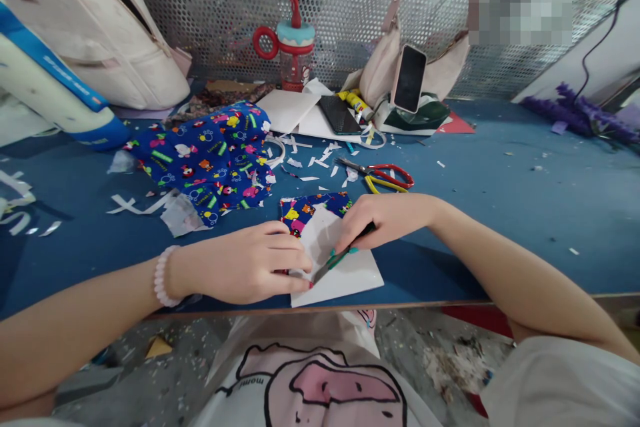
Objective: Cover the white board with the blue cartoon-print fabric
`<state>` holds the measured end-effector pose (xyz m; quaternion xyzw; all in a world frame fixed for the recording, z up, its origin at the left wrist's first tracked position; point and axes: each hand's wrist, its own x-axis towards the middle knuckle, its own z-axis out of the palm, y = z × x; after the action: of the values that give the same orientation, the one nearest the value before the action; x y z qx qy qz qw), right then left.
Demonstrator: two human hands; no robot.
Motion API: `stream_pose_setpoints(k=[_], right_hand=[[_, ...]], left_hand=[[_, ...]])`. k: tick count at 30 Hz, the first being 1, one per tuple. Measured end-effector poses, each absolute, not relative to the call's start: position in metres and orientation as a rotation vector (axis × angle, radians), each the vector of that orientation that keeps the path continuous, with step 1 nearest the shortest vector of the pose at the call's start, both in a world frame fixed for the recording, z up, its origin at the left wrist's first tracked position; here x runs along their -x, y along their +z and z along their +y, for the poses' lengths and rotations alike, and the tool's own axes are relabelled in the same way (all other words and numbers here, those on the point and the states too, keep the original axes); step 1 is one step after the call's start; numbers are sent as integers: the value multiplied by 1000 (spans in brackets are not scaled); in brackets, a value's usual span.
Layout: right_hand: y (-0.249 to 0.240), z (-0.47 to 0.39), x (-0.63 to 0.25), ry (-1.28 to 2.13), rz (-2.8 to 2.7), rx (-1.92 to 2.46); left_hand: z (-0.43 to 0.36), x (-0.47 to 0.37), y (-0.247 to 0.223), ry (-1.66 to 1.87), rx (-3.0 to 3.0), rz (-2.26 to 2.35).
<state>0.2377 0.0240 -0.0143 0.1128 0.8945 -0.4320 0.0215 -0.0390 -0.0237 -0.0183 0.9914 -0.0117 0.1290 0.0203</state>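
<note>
A white sheet (pixel 350 277) lies at the table's front edge, over a small piece of blue patterned fabric (pixel 320 202). My right hand (pixel 383 220) is closed around a green-handled cutting tool (pixel 339 259), its metal tip angled down onto the sheet near my left fingertips. My left hand (pixel 260 260), with a beaded bracelet at the wrist, rests on the left part of the sheet and fabric, fingers spread a little. A larger blue patterned cloth (pixel 210 160) lies crumpled behind my left hand.
Red-and-yellow-handled scissors (pixel 387 177) lie behind my right hand among paper scraps. Farther back are a red cup (pixel 296 57), a dark phone (pixel 340 115), an upright phone (pixel 409 79) and a handbag (pixel 380 67). A backpack (pixel 115 33) stands at the left.
</note>
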Motion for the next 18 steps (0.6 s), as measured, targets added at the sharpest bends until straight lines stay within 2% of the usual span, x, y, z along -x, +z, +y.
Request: stream_pose_setpoints(k=[18], right_hand=[[-11, 28, -239, -1368, 2815, -409]], left_hand=[[-16, 44, -11, 527, -3041, 5]])
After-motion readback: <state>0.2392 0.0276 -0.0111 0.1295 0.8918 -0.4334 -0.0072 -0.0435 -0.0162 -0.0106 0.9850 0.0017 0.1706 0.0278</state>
